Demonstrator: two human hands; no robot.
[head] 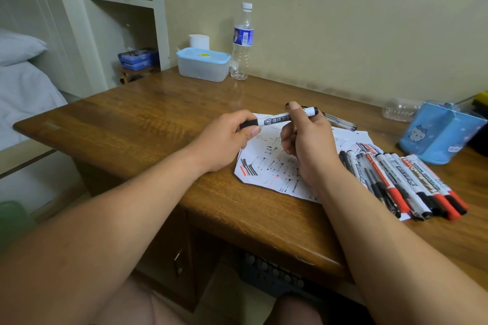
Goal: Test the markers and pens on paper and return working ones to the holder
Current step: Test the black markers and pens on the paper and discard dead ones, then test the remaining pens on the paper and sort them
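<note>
I hold a white marker with a black cap level above the paper. My left hand pinches its black cap end. My right hand grips the barrel near the other end. The paper is covered in black and red test strokes and lies on the wooden desk. A row of several markers and pens lies on the paper's right part. The blue pen holder with a cartoon print stands at the far right, leaning.
A clear pen lies behind my right hand. A lidded blue plastic box, a water bottle and a paper roll stand at the back by the wall. A crushed clear bottle lies left of the holder.
</note>
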